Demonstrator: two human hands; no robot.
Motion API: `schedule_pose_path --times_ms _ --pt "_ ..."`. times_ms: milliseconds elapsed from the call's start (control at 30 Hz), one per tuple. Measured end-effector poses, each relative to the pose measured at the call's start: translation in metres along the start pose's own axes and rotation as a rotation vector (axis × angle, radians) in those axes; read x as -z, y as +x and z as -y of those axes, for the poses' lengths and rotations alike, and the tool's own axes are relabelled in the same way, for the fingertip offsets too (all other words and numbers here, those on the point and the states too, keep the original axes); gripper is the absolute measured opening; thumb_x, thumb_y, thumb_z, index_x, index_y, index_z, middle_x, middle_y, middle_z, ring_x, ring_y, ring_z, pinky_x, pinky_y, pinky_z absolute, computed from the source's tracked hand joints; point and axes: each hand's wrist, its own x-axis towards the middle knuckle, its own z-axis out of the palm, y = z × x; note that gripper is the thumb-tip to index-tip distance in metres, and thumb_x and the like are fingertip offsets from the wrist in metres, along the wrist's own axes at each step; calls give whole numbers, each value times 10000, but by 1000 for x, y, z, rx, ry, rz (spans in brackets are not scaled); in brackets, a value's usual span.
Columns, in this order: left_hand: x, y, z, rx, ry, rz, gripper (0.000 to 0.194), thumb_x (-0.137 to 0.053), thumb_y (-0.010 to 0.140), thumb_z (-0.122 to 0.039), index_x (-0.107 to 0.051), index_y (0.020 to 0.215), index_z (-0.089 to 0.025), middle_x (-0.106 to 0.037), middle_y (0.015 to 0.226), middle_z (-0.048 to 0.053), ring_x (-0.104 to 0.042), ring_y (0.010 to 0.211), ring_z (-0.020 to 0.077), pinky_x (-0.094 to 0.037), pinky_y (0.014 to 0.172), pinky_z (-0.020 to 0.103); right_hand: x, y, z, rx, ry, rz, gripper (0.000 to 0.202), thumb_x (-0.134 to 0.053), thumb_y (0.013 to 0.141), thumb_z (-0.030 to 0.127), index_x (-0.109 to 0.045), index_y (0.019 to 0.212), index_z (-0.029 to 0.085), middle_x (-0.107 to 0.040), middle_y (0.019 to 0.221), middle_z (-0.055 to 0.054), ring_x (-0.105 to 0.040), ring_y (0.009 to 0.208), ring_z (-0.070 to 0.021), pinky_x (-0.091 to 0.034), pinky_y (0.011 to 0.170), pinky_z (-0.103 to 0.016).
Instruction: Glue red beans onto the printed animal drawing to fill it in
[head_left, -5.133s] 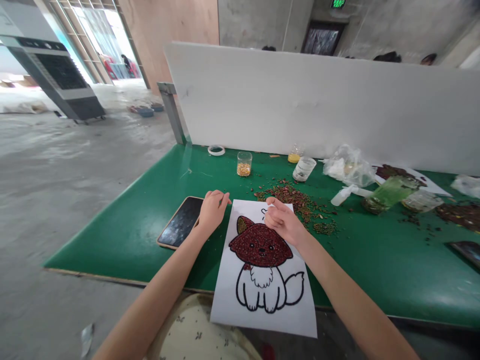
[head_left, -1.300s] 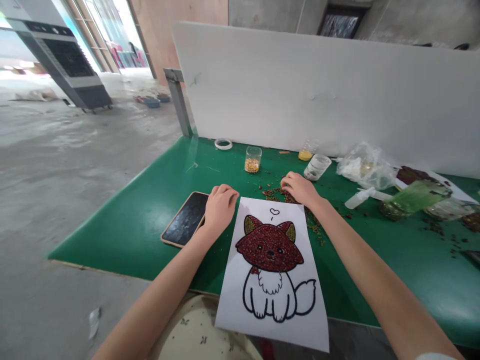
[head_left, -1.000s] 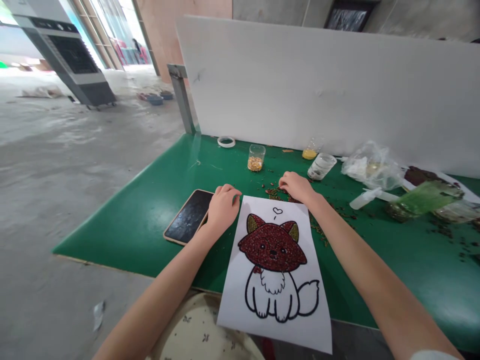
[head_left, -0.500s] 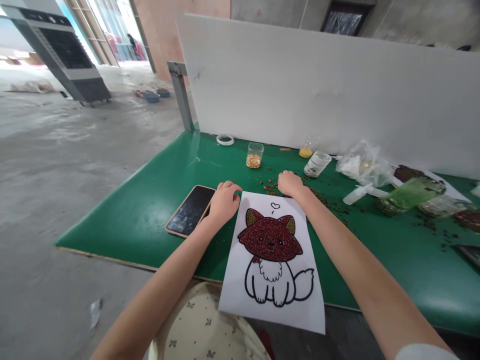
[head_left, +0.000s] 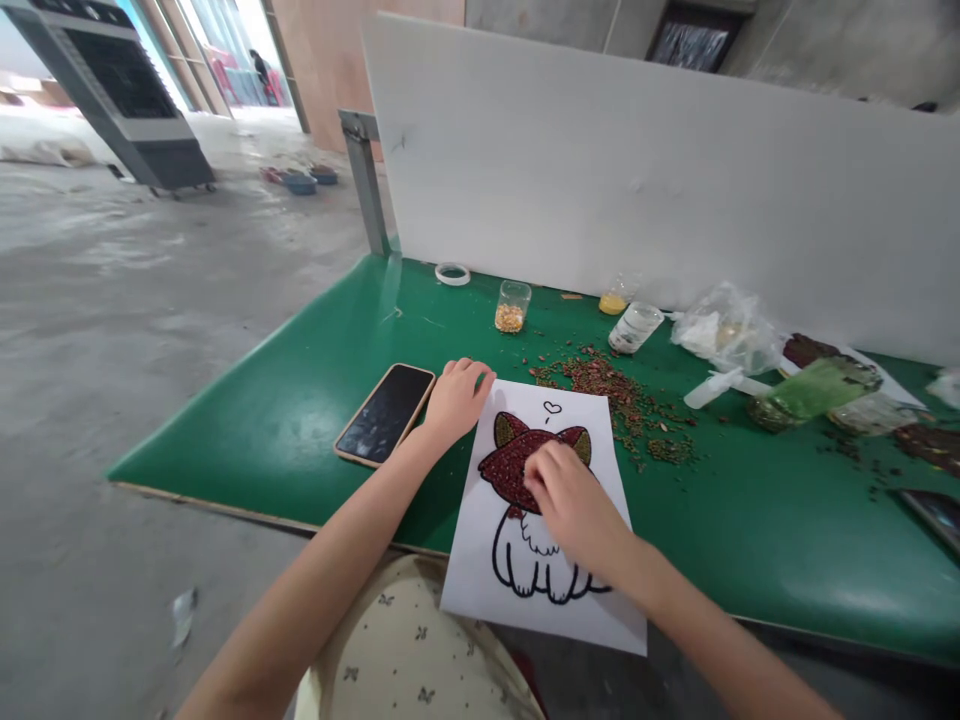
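A sheet of white paper lies at the table's near edge and overhangs it. It bears a fox drawing, its head covered in dark red grains with green ones in the ears; the body is mostly bare outline. My right hand is over the fox's face, fingertips pinched together; whatever they hold is hidden. At the paper's upper left corner rests my left hand, its fingers loosely bent and apart, holding nothing. Beyond the paper's top right spreads a loose pile of red and green seeds.
A phone lies left of my left hand on the green table. Farther back stand a cup of corn kernels, a tape roll and a tilted clear cup. Right of them are a plastic bag and a green container.
My right hand has come back from the seed pile to the fox's face, uncovering the pile. My left hand stays at the paper's corner.
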Motion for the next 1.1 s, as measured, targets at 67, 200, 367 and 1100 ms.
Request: schedule_pose_path --times_ms 67,200,367,1100 --pt "0 0 0 3 -6 12 274 -370 936 -288 -617 940 -171 -631 978 77 -534 968 220 -396 911 369 -9 -23 8 -26 34 26 147 -398 867 78 -428 781 192 -501 859 -50 -441 801 -193 -387 715 -343" --pt "2 0 -1 19 -12 29 267 -373 936 -284 -615 959 -173 -627 989 78 -529 975 223 -399 908 370 -20 -40 13 -54 41 0 130 -390 885 92 -442 806 182 -499 866 -52 -431 802 -194 -374 723 -351" --pt "3 -1 -2 31 -1 34 261 -387 933 -277 -618 974 -163 -622 995 85 -525 961 232 -405 898 376 -29 -37 18 -41 2 -32 127 -396 888 109 -459 805 180 -504 861 -51 -429 798 -198 -360 736 -358" --pt "2 -2 -3 51 26 56 267 -407 925 -302 -604 1026 -153 -605 1024 96 -502 987 252 -398 908 384 -24 -32 20 3 -25 -14 152 -388 872 80 -467 790 180 -507 840 -51 -431 779 -195 -354 705 -339"
